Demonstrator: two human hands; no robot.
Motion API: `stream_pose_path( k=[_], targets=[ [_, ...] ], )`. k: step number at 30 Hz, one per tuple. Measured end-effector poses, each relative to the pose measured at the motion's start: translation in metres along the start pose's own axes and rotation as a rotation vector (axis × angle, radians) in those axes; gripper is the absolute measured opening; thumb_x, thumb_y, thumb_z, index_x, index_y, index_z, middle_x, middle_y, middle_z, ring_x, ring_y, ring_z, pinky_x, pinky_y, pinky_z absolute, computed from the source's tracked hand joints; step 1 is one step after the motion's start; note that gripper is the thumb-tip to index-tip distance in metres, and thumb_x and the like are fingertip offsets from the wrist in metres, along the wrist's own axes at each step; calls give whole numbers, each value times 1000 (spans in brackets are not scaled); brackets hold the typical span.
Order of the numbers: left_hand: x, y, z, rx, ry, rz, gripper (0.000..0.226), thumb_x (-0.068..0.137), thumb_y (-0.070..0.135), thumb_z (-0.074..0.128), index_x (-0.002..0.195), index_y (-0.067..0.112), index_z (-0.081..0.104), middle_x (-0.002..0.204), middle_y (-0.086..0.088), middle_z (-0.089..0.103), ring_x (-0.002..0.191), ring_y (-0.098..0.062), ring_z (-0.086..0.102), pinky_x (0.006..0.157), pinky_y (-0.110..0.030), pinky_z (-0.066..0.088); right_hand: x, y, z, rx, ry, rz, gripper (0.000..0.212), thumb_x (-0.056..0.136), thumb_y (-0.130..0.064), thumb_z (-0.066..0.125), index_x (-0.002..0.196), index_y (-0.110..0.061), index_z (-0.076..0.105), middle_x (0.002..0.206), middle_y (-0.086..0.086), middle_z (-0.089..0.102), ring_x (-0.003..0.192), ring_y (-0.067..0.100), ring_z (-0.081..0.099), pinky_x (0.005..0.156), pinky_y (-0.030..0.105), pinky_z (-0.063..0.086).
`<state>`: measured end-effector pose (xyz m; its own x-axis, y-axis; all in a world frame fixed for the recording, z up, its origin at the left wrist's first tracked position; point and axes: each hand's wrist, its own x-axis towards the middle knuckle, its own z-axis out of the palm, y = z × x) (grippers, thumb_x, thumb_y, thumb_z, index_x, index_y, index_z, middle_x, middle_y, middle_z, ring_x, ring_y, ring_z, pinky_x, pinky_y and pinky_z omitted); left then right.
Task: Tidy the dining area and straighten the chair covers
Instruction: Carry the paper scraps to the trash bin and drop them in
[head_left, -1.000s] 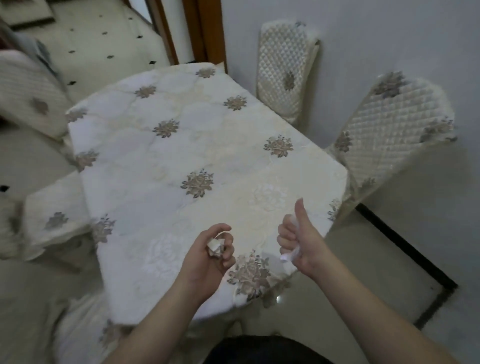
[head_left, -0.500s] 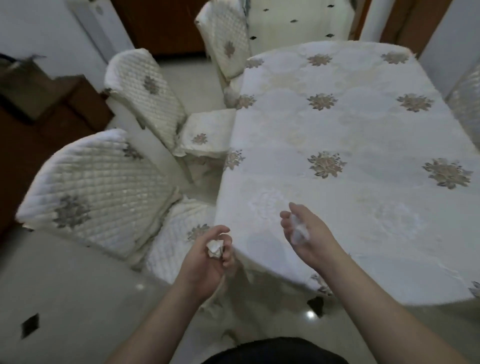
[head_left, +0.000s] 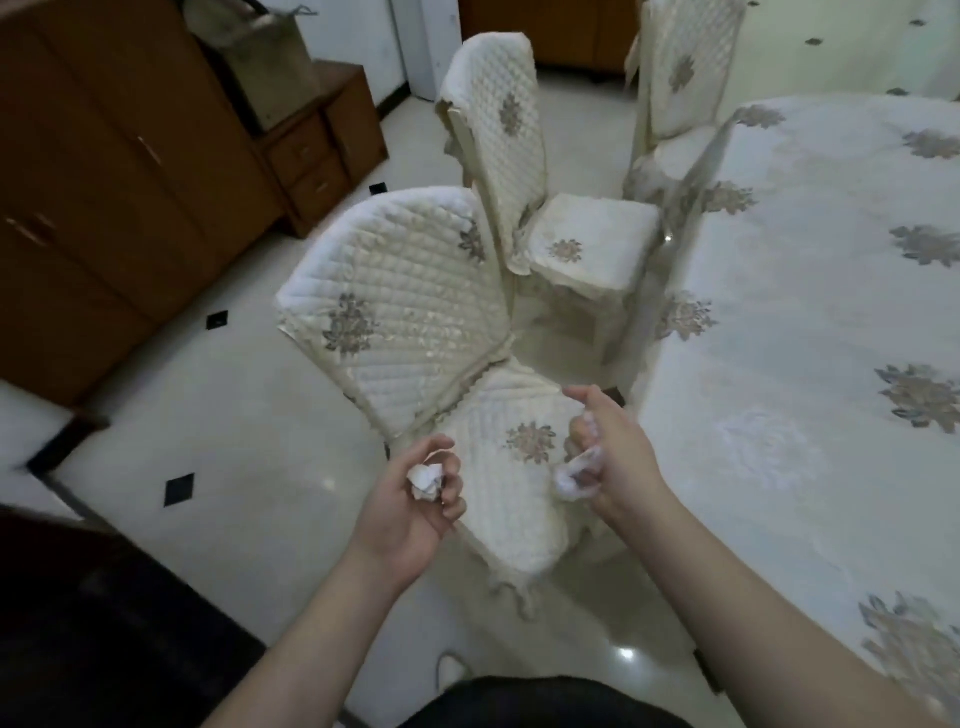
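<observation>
Left hand (head_left: 415, 506), palm up, its grip curled round a small crumpled paper ball (head_left: 427, 481), white and sharply creased. Right hand (head_left: 608, 457), its grip closed on a soft, fluffy white wad (head_left: 574, 475) that trails below the fist; the material cannot be told. Both hands hover above the nearest chair (head_left: 415, 332), whose quilted cream cover, diamond-stitched with grey-brown flower motifs, sits askew, the back panel leaning left. A second chair (head_left: 545, 208) and a third chair (head_left: 680, 73) beyond it wear matching covers, and the second one's back cover hangs crooked. At right, the bench (head_left: 810, 332) lies under a pale padded cloth with the same flower pattern. Glossy cream floor tiles (head_left: 234, 405) carry small black diamond insets; brown wooden cabinets (head_left: 104, 171) line the left wall.
</observation>
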<state>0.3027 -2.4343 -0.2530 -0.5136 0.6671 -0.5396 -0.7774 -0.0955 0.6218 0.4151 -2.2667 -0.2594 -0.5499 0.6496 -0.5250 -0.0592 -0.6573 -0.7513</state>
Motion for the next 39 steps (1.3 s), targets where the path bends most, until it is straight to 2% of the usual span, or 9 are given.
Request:
stream_pose_path(
  k=[4,7,11,17,23,30,32,36,39],
  targets=[
    [12,53,-43,7,24,42,15,82,20,52,80,12,64,65,-3,47,47,-13,38,45,-24,27,16,31,66,48,-115,24,36,97,-45,42,90,-13,55,57,-2,34,47,9,24,41,22,18],
    [19,84,-63,11,18,57,13,77,22,55,78,13,65,63,-3,46,48,-14,37,45,-24,27,21,43,98,95,-299,78,50,71,-52,74,100,-15,57,68,-2,44,57,10,37,53,21,41],
    [26,114,-74,-16,2,76,14,80,21,52,82,12,62,64,-3,47,47,-14,38,44,-24,28,28,45,120,47,-457,104,84,58,-15,90,131,-17,46,78,-1,51,65,9,46,69,22,44],
    [33,139,-68,-50,18,131,16,86,21,49,83,13,63,66,-3,46,50,-14,37,45,-25,29,38,27,152,-122,-472,-5,65,72,10,72,126,-21,52,108,10,51,87,15,62,81,24,49],
    [25,158,-76,-88,72,238,15,81,22,49,84,13,61,64,-3,46,48,-14,36,47,-25,27,63,29,195,-64,-500,27,17,93,2,52,104,-11,58,72,2,40,60,10,38,50,20,36],
    [12,186,-127,-148,185,350,15,82,21,51,84,12,63,63,-4,44,49,-15,33,47,-26,28,68,59,250,-59,-475,163,16,92,5,44,100,2,57,101,16,71,94,23,70,74,25,57],
    [10,199,-145,-181,204,381,15,81,21,52,83,12,63,64,-4,44,50,-15,34,47,-26,28,70,70,272,-56,-468,173,26,89,13,34,87,0,56,86,18,69,80,24,70,64,24,56],
    [13,230,-189,-215,249,407,15,83,20,50,82,13,63,65,-4,45,49,-15,36,45,-26,29,80,98,319,-38,-462,177,39,73,17,20,59,-11,44,54,6,35,44,14,29,39,19,20],
    [17,261,-224,-247,269,408,12,82,22,53,80,13,61,65,-4,45,50,-14,36,45,-25,29,91,119,364,70,-526,269,27,69,5,26,58,-12,44,54,2,32,42,12,23,38,18,19]
  ],
)
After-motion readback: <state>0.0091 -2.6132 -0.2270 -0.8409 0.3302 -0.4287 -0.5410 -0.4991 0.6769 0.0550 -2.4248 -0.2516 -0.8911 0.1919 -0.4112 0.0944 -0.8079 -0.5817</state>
